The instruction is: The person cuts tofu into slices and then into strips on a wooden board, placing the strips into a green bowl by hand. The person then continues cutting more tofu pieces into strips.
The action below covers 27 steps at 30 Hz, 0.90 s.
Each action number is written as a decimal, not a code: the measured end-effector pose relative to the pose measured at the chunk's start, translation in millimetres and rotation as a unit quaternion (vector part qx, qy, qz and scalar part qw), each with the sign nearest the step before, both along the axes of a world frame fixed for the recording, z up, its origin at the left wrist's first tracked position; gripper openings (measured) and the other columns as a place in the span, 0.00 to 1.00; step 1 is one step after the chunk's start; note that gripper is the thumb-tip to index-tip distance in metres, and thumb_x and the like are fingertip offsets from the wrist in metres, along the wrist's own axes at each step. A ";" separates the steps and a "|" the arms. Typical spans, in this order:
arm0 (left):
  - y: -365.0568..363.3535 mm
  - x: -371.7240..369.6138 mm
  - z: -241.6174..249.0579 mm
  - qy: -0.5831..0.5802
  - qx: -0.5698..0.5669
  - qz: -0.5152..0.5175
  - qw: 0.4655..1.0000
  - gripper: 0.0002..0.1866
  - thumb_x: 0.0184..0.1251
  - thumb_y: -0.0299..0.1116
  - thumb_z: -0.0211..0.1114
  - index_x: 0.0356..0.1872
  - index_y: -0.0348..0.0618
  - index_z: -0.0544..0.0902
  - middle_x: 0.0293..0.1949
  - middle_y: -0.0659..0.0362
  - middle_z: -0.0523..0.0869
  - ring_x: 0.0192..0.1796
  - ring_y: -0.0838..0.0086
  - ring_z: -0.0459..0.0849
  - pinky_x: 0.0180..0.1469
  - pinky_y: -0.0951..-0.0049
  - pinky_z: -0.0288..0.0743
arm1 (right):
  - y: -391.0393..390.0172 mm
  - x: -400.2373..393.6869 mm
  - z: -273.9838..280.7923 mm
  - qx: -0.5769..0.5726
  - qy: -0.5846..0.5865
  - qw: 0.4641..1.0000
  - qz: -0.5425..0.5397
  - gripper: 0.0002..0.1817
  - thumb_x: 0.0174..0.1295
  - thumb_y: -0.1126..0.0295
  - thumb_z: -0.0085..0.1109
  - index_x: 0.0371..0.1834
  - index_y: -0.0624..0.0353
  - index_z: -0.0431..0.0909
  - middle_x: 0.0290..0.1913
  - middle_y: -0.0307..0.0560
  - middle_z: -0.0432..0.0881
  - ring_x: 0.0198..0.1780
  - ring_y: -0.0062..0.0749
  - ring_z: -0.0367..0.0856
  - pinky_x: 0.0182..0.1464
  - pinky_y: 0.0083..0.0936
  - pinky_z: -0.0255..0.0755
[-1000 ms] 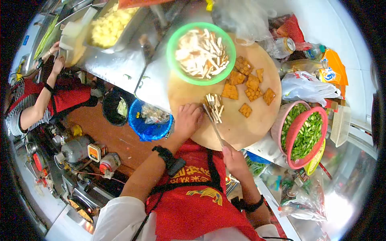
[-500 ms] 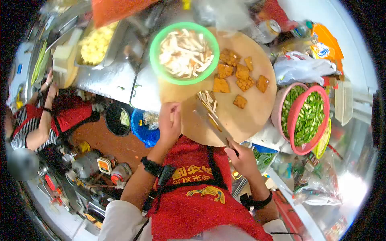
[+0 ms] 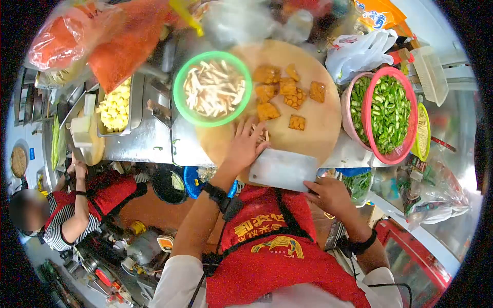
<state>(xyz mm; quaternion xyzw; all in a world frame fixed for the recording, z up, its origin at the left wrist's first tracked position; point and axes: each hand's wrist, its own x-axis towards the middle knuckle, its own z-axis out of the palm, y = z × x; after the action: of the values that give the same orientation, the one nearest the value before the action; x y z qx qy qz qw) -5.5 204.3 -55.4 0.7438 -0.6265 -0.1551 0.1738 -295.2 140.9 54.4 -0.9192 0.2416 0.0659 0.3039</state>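
My right hand [image 3: 330,195] is closed around the handle of a cleaver [image 3: 284,169]. Its broad blade lies nearly flat over the near edge of the round wooden chopping board [image 3: 313,136]. Just behind the blade, my left hand [image 3: 244,146] is on the board with its fingers curled over some pale, brown-edged strips [image 3: 263,135], partly hidden between fingers and thumb. Close beyond its fingertips stands a green-rimmed basket [image 3: 181,110] filled with similar strips [image 3: 213,90]. Several brown, scored blocks that look like dried tofu [image 3: 294,98] lie on the far half of the board.
Pink baskets [image 3: 367,120] of cut green vegetables [image 3: 389,113] stand on the right. A metal tray [image 3: 136,100] with yellow cubes sits at the left, below an orange bag [image 3: 123,46]. Another person [image 3: 77,210] in a red apron works at far left. Bins [image 3: 169,186] stand below the counter.
The cleaver has turned from edge-on, with strips along it, to flat across the board's near edge. My left hand has moved from beside the board onto the strips. The camera view has shifted.
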 end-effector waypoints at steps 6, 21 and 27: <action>5.5 5.6 -12.6 0.035 -0.055 -0.027 0.998 0.33 0.64 0.51 0.61 0.66 0.45 0.68 0.68 0.45 0.65 0.72 0.47 0.58 0.73 0.44 0.45 | -11.9 -39.0 -1.5 0.204 0.005 0.971 -0.126 0.19 0.61 0.62 0.61 0.56 0.53 0.79 0.39 0.49 0.86 0.37 0.43 0.84 0.42 0.34 0.76; 9.1 -61.9 -20.2 0.122 -0.134 0.222 0.958 0.34 0.64 0.37 0.61 0.67 0.31 0.62 0.68 0.31 0.58 0.70 0.37 0.58 0.70 0.43 0.51 | -10.9 8.7 -107.5 0.620 0.008 0.735 -0.274 0.10 0.64 0.66 0.57 0.31 0.60 0.73 0.23 0.41 0.75 0.25 0.27 0.75 0.31 0.26 0.72; 4.1 -57.4 -9.6 0.136 -0.157 0.245 0.947 0.30 0.64 0.35 0.62 0.65 0.33 0.65 0.68 0.32 0.60 0.69 0.36 0.59 0.70 0.45 0.54 | 8.8 47.9 -100.7 0.675 -0.013 0.720 -0.158 0.09 0.65 0.67 0.57 0.32 0.59 0.72 0.26 0.41 0.75 0.28 0.27 0.76 0.36 0.27 0.73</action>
<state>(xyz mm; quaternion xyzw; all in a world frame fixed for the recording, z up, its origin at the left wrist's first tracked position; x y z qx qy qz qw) -62.9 208.4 -64.9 0.8096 -0.4114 -0.1070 0.4049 -247.3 149.7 -46.3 -0.4196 0.2711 0.1509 0.8530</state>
